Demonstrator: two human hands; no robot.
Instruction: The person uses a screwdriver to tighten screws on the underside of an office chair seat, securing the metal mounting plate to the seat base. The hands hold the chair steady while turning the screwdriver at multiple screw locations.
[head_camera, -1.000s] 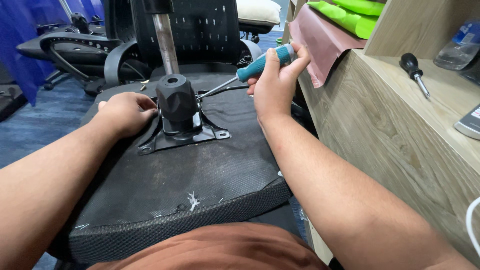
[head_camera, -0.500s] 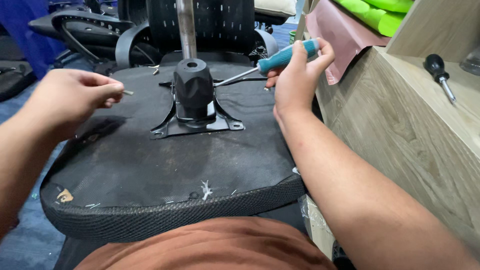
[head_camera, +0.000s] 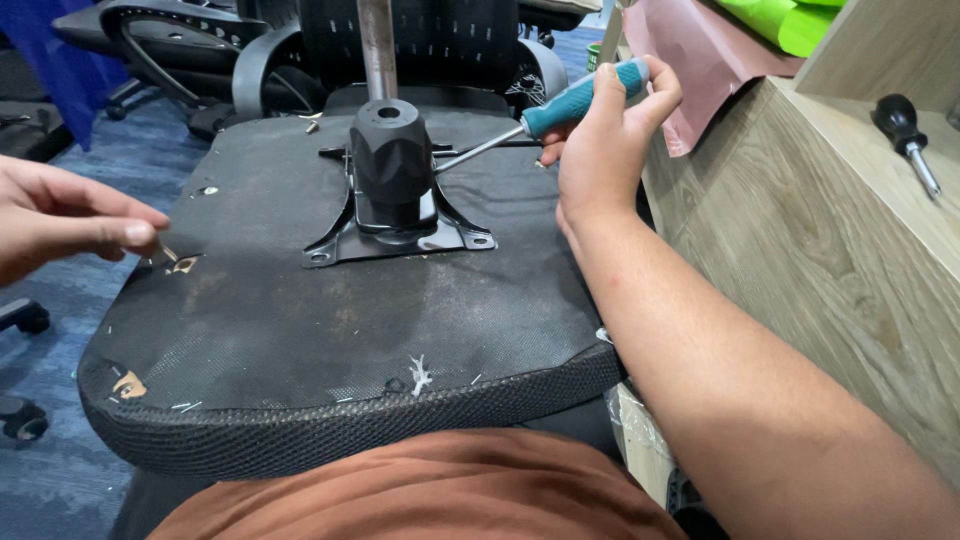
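Right hand (head_camera: 605, 140) gripping teal screwdriver (head_camera: 560, 105) beside chair mechanism (head_camera: 392, 175), left hand (head_camera: 70, 220) pinching perhaps a screw

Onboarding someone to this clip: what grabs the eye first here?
Dead centre, the black mounting plate with its knob-like housing stands on the upturned office chair seat. The right hand grips a teal-handled screwdriver, its tip near the plate's far side. At the left edge, the left hand pinches something small above the worn seat.
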